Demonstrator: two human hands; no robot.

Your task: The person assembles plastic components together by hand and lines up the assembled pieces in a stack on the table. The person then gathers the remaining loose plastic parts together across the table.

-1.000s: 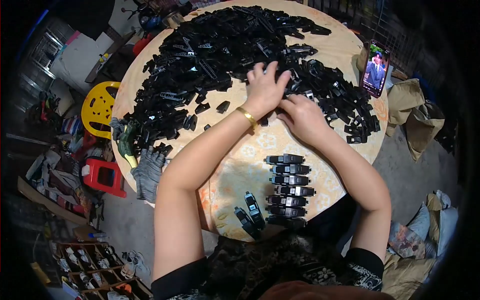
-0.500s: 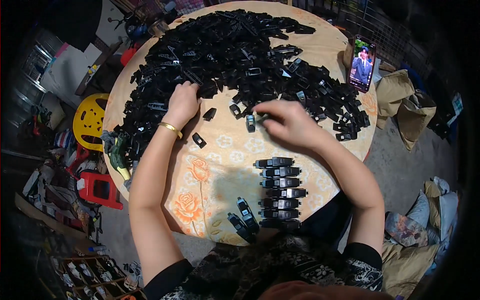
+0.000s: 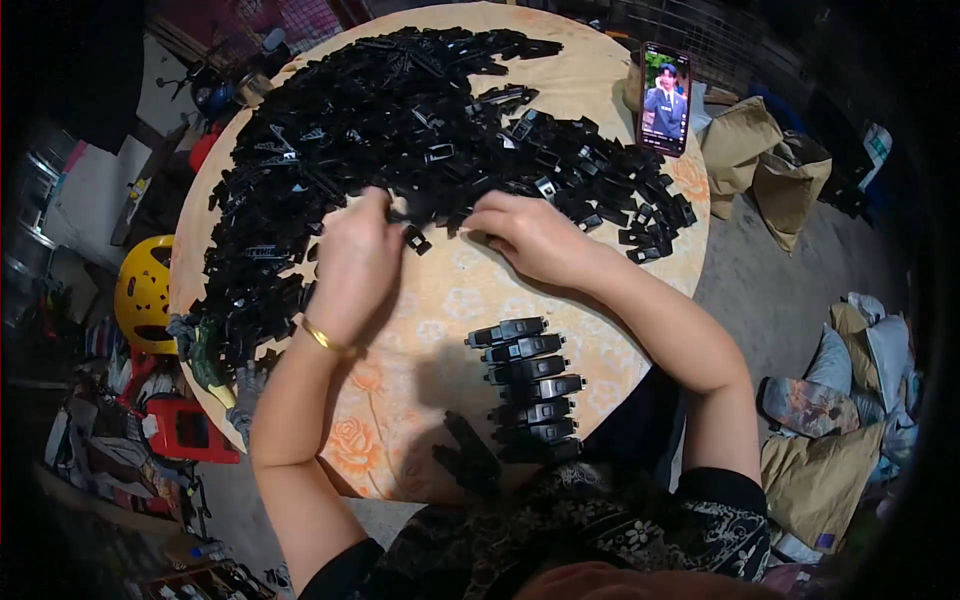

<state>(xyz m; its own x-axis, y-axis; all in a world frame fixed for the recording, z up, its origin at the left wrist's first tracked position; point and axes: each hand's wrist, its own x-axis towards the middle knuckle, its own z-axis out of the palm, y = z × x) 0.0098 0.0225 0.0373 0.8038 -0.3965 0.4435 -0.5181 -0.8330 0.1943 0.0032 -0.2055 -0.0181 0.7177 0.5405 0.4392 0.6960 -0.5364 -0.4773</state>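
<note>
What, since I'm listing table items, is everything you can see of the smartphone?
The smartphone stands on end on the patterned tablecloth, toward its far right edge. It is a slim, dark-edged rectangle with a lit, glossy screen showing a person in a blue suit against greenery, with small icons at the right. A tan object sits behind its left side; whether that props it I cannot tell. Neither the left hand nor the right hand touches it.

Your round, flower-patterned worktop (image 3: 440, 290) carries a broad heap of black parts (image 3: 340, 130) beyond your left grip (image 3: 355, 250) and right grip (image 3: 535, 235). Nearer you than both lies a row of black pieces (image 3: 532, 388); a lit phone (image 3: 665, 100) stands beyond the right grip, further right.
</note>
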